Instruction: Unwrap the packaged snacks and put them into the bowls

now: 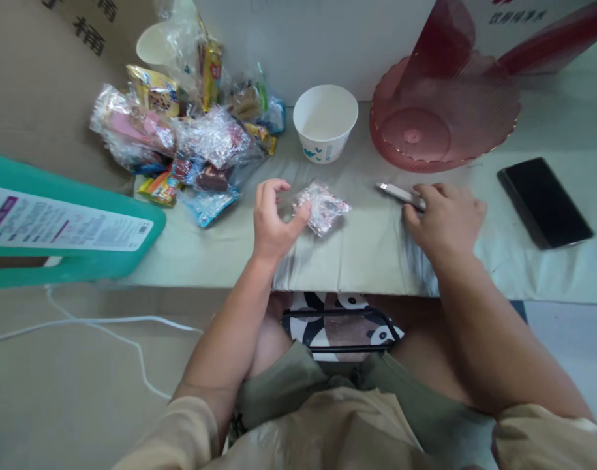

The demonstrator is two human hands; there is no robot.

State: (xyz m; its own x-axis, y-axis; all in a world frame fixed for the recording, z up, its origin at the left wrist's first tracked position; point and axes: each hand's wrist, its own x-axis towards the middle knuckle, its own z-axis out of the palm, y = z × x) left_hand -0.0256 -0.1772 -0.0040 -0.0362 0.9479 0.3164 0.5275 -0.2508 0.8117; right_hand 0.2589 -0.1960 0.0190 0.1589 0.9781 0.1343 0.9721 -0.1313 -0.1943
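Head view is showing left hand fingers apart, thumb touching a light, crinkly, slippery wrapped snack, while right hand fingers are clamping a small metal tool.

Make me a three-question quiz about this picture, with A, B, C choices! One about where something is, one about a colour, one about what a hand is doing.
1. Where is the phone?
A. In the cup
B. Far right on the table
C. On the snack pile

2. What colour is the paper cup?
A. White
B. Black
C. Orange

3. What is the left hand doing?
A. Holding the phone
B. Resting in the lap
C. Touching a small clear-wrapped packet

Answers: B, it lies flat at the right edge. A, its walls are white. C, the thumb meets the wrapper.
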